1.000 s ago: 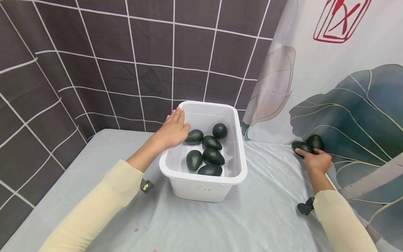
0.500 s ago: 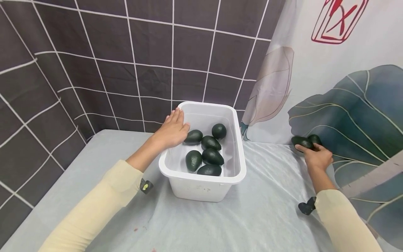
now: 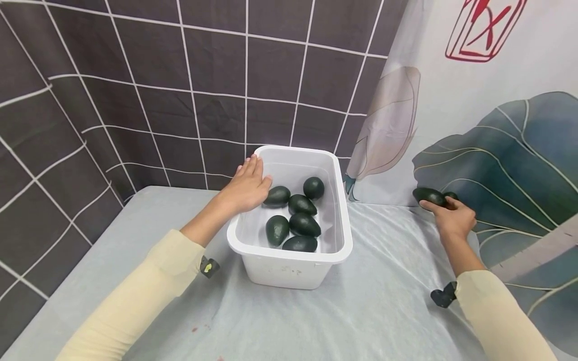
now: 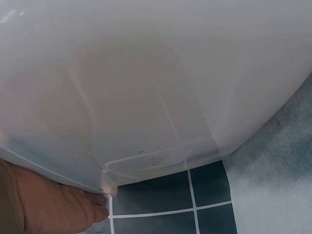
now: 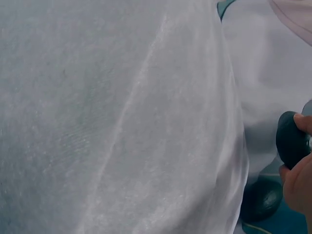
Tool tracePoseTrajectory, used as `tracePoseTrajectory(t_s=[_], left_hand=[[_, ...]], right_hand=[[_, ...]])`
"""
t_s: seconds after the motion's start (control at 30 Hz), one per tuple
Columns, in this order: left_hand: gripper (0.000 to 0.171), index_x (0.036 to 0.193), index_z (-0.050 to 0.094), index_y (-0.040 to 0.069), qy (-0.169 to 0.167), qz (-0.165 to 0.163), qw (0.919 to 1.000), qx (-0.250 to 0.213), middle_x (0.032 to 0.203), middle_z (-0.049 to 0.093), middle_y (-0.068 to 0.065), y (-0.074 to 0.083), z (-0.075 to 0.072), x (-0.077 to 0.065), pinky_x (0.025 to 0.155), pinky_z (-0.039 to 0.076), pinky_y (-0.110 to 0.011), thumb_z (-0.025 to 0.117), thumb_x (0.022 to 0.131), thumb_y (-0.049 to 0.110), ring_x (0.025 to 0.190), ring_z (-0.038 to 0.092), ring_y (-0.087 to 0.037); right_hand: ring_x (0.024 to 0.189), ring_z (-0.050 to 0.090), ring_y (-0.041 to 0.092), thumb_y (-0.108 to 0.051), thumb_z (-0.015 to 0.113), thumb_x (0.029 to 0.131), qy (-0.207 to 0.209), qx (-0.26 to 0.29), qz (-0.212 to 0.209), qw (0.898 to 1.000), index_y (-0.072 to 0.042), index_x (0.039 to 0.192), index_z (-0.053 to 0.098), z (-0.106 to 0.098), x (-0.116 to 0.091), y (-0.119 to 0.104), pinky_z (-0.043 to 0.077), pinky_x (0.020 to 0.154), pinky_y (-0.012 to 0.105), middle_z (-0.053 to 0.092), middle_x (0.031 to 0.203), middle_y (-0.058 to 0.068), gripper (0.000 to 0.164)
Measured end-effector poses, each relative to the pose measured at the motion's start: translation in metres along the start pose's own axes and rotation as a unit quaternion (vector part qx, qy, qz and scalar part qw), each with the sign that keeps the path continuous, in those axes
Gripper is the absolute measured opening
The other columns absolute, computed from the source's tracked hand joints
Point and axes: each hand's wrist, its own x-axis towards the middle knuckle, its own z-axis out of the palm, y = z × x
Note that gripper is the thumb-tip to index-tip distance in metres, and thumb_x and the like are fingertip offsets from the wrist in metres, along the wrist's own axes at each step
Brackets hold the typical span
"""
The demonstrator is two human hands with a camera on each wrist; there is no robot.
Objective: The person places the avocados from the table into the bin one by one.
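Note:
My left hand [image 3: 246, 188] lies over the left rim of a white plastic tub [image 3: 282, 271], fingers straight along the edge and thumb toward the inside. In the left wrist view the tub's outer wall [image 4: 146, 97] fills most of the picture. Several dark green avocados [image 3: 302, 224] sit on the tub's floor. Far to the right, my right hand [image 3: 455, 220] holds an avocado [image 3: 428, 195] between thumb and fingers. Another avocado [image 5: 263, 197] lies close by, by the cloth's edge; in the head view the fingers partly cover it.
A pale grey cloth [image 3: 384, 311] covers the table. Behind it hangs a dark backdrop with white grid lines [image 3: 217, 65]. A white sheet with printed leaves [image 3: 506, 150] hangs along the right side, right beside the right hand.
The right hand has lifted one avocado slightly up and to the left, off its place beside the other. The left hand and the tub stay where they were.

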Motion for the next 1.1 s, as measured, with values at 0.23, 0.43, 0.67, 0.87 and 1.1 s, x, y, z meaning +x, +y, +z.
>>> tracePoseTrajectory(t_s=[0.23,0.43,0.67,0.87,1.1], left_hand=[[0.078,0.177,0.002,-0.009,-0.001,-0.001,1.0,0.001,0.189,-0.01,-0.026,0.001,-0.001,-0.001,0.147,-0.003,-0.053,0.023,0.12,0.04,0.178,-0.009,-0.043],[0.077,0.177,0.002,-0.01,-0.001,0.001,1.0,-0.002,0.188,-0.01,-0.027,0.001,0.0,-0.001,0.147,-0.003,-0.054,0.023,0.12,0.039,0.178,-0.009,-0.044],[0.078,0.176,0.002,-0.011,0.0,0.002,1.0,0.001,0.188,-0.01,-0.028,0.001,0.0,-0.001,0.147,-0.003,-0.054,0.023,0.12,0.039,0.178,-0.008,-0.044],[0.077,0.176,0.002,-0.011,-0.001,0.002,1.0,0.001,0.188,-0.01,-0.029,0.0,0.0,-0.001,0.147,-0.003,-0.054,0.023,0.12,0.038,0.178,-0.008,-0.044],[0.077,0.176,0.003,-0.011,0.002,0.003,1.0,-0.001,0.188,-0.009,-0.029,0.0,0.0,-0.001,0.147,-0.002,-0.054,0.023,0.12,0.038,0.178,-0.007,-0.045]], right_hand=[[0.173,0.031,0.021,-0.046,0.091,0.095,-0.01,-0.003,-0.02,1.0,-0.02,0.171,0.052,0.006,-0.011,-0.012,0.04,0.138,0.043,0.048,0.179,0.006,0.09],[0.169,0.038,0.021,-0.048,0.092,0.093,-0.021,-0.006,-0.035,0.999,-0.021,0.168,0.056,0.013,-0.02,-0.02,0.042,0.136,0.042,0.055,0.174,0.006,0.088],[0.161,0.052,0.025,-0.05,0.094,0.091,-0.026,-0.013,-0.048,0.998,-0.022,0.166,0.059,0.018,-0.025,-0.027,0.046,0.132,0.041,0.061,0.17,0.006,0.087],[0.159,0.054,0.023,-0.053,0.095,0.089,-0.031,-0.019,-0.064,0.997,-0.024,0.166,0.059,0.021,-0.029,-0.035,0.047,0.13,0.038,0.062,0.169,0.005,0.09],[0.155,0.059,0.021,-0.052,0.096,0.089,-0.041,-0.021,-0.08,0.996,-0.026,0.166,0.059,0.026,-0.038,-0.049,0.053,0.122,0.031,0.064,0.167,0.003,0.089]])
